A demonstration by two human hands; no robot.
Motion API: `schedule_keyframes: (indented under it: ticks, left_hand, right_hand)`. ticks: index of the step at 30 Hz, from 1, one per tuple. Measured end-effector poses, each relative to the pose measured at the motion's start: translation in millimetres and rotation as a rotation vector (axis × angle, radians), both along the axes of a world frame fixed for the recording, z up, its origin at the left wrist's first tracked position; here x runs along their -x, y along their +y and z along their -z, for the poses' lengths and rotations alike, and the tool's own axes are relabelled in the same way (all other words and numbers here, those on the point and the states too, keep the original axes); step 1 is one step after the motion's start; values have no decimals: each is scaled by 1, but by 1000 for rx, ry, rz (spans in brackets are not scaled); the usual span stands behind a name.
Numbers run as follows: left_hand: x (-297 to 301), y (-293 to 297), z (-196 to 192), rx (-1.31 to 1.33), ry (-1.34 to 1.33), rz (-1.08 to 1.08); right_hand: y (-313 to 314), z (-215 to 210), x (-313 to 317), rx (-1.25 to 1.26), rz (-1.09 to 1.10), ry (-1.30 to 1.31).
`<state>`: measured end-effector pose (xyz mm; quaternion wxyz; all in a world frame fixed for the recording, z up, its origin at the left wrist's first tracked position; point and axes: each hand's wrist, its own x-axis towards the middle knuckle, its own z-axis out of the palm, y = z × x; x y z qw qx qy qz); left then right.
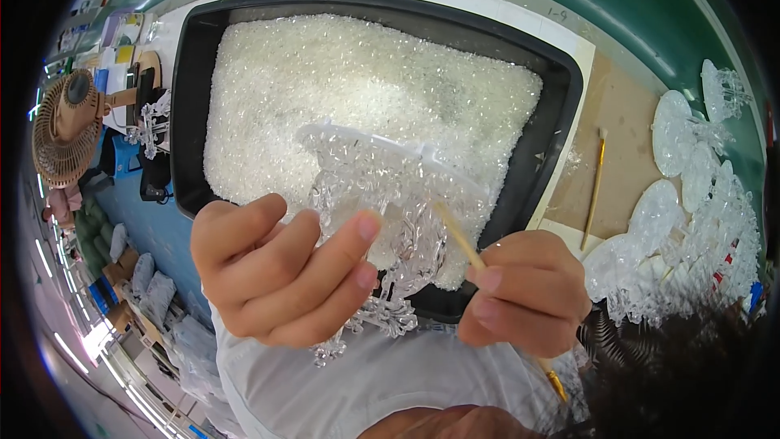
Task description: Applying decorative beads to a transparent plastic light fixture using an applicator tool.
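My left hand (284,276) is closed with its fingers curled round a clear plastic ornament (382,183). The piece has a pale disc-like rim at the top and clear crystal-like branches hanging below it. My right hand (528,293) pinches a thin wooden-handled paintbrush (459,236). Its bare handle end reaches toward the ornament's branches, and a gold-coloured ferrule shows below the hand. Whether the handle tip touches the ornament I cannot tell. Behind the ornament stands a black tray (561,106) holding clear, glittering granules (325,73).
Another thin brush (595,187) lies on brown board right of the tray. Several similar clear ornaments (674,219) are heaped at the far right. On the left are a brown fan (69,126) and small items on a bench. Bagged goods (154,284) stand at lower left.
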<state>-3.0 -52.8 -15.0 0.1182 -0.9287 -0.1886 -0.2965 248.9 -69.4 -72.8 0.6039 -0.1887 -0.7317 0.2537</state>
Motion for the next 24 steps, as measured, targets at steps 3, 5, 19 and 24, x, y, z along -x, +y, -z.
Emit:
schedule_keyframes:
  ticks: [3, 5, 19, 24]
  left_hand:
    - [1, 0, -2, -10, 20, 6]
    - [2, -2, -2, 3, 29, -19]
    - [4, 2, -2, 7, 43, 24]
    - [3, 1, -4, 31, 38, 6]
  right_hand:
    - [-1, -2, 2, -29, -2, -48]
    - [-2, -3, 3, -7, 50, -14]
    - [0, -3, 10, -7, 84, 29]
    - [3, -3, 11, -19, 99, -22]
